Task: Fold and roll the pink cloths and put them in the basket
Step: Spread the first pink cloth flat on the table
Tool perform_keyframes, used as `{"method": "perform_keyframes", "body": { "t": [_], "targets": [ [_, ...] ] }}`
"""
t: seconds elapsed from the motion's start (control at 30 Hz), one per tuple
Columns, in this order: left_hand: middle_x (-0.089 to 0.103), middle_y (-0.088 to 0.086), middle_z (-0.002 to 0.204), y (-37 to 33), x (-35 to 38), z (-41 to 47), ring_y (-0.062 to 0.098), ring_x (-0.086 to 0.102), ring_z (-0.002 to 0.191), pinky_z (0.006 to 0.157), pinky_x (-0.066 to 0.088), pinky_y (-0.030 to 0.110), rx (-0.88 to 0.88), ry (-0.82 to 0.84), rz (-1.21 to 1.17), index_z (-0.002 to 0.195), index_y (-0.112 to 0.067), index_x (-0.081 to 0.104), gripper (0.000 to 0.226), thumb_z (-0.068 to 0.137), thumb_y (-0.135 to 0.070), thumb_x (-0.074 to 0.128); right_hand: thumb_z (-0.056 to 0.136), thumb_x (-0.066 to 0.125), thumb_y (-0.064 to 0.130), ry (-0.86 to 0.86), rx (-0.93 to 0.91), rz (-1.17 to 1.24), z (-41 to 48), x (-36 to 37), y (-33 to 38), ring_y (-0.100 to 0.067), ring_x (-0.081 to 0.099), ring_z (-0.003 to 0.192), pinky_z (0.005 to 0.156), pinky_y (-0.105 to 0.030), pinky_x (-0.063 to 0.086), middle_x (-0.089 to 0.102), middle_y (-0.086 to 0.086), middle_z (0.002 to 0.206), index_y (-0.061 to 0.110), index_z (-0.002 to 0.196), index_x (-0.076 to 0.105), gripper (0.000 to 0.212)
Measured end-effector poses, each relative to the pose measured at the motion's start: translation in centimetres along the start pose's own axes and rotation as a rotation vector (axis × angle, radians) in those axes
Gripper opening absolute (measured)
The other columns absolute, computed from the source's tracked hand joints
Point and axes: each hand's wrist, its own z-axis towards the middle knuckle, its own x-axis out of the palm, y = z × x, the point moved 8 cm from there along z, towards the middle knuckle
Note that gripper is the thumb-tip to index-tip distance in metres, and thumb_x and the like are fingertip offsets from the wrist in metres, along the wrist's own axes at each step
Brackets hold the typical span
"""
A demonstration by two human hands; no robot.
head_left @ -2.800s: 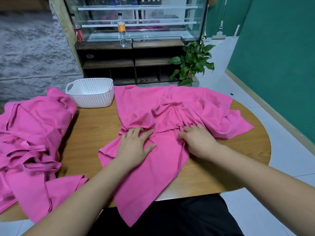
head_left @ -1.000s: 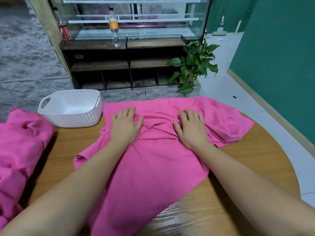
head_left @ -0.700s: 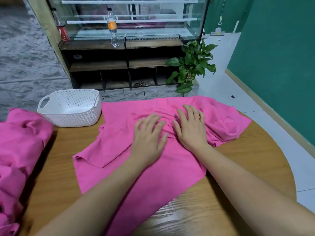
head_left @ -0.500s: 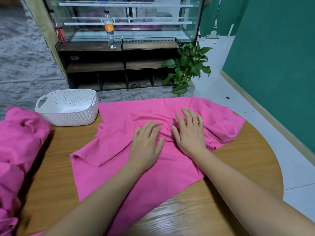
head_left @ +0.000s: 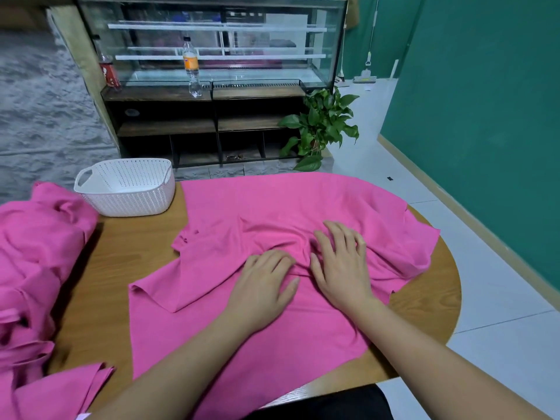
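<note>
A large pink cloth point(head_left: 260, 213) lies spread over the round wooden table point(head_left: 115, 259), wrinkled in the middle and folded over at its left edge. My left hand point(head_left: 260, 289) rests flat on the cloth near its centre, fingers relaxed. Just to its right, my right hand point(head_left: 339, 268) presses on the wrinkled part with fingers spread and slightly bent. A white perforated basket point(head_left: 127, 189) stands empty at the table's back left. A heap of more pink cloths point(head_left: 33, 262) covers the left side of the table.
Beyond the table stands a dark shelf unit with a glass display case point(head_left: 212, 56) and two bottles point(head_left: 191, 68). A potted green plant point(head_left: 321, 128) sits on the floor to its right. A green wall point(head_left: 485, 116) runs along the right.
My left hand moved from the cloth's left side to its centre beside my right hand. Both hands then slid toward me, bunching wrinkles between them.
</note>
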Motion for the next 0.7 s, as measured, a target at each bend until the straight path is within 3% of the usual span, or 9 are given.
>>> {"method": "perform_keyframes", "body": {
  "t": [0.17, 0.27, 0.4, 0.5, 0.7],
  "targets": [
    [0.057, -0.009, 0.134, -0.3, 0.5, -0.2, 0.017, 0.050, 0.130, 0.104, 0.041, 0.040, 0.000, 0.075, 0.015, 0.128, -0.027, 0.060, 0.036, 0.103, -0.049, 0.049, 0.105, 0.044, 0.045, 0.164, -0.019, 0.062, 0.0, 0.2, 0.0, -0.031, 0.054, 0.125, 0.106, -0.047, 0.042, 0.057, -0.006, 0.136, 0.017, 0.137, 0.056, 0.044],
    [0.055, -0.008, 0.137, -0.2, 1.0, 0.5, 0.017, 0.049, 0.131, 0.103, 0.042, 0.042, 0.010, 0.109, 0.016, 0.131, -0.027, 0.060, 0.039, 0.103, -0.051, 0.048, 0.109, 0.041, 0.044, 0.220, 0.064, 0.116, 3.6, 0.1, -1.2, -0.030, 0.056, 0.130, 0.106, -0.046, 0.042, 0.062, -0.006, 0.141, 0.017, 0.140, 0.057, 0.044],
    [0.053, -0.009, 0.145, 0.8, 1.6, 1.5, 0.015, 0.047, 0.136, 0.107, 0.039, 0.042, -0.021, 0.153, 0.013, 0.136, -0.030, 0.059, 0.043, 0.104, -0.054, 0.044, 0.108, 0.033, 0.050, 0.551, 0.104, 0.141, 8.1, 3.7, -1.9, -0.037, 0.064, 0.114, 0.095, -0.045, 0.049, 0.070, -0.017, 0.125, 0.017, 0.120, 0.059, 0.044],
    [0.050, -0.009, 0.149, 2.0, 1.9, 2.1, 0.015, 0.045, 0.139, 0.109, 0.038, 0.043, -0.038, 0.164, 0.015, 0.138, -0.032, 0.059, 0.044, 0.103, -0.055, 0.044, 0.108, 0.030, 0.052, 0.728, 0.107, 0.129, 9.5, 6.8, -1.5, -0.038, 0.063, 0.118, 0.099, -0.045, 0.049, 0.067, -0.021, 0.130, 0.014, 0.122, 0.059, 0.050],
    [0.033, -0.004, 0.168, 3.7, 3.1, 2.6, 0.018, 0.026, 0.156, 0.123, 0.027, 0.048, -0.029, 0.257, 0.034, 0.154, -0.032, 0.048, 0.058, 0.102, -0.058, 0.039, 0.109, 0.023, 0.052, 0.775, 0.040, 0.071, 13.0, 10.8, -1.1, -0.037, 0.058, 0.129, 0.112, -0.049, 0.044, 0.057, -0.018, 0.145, 0.010, 0.137, 0.058, 0.062]
  ]
}}
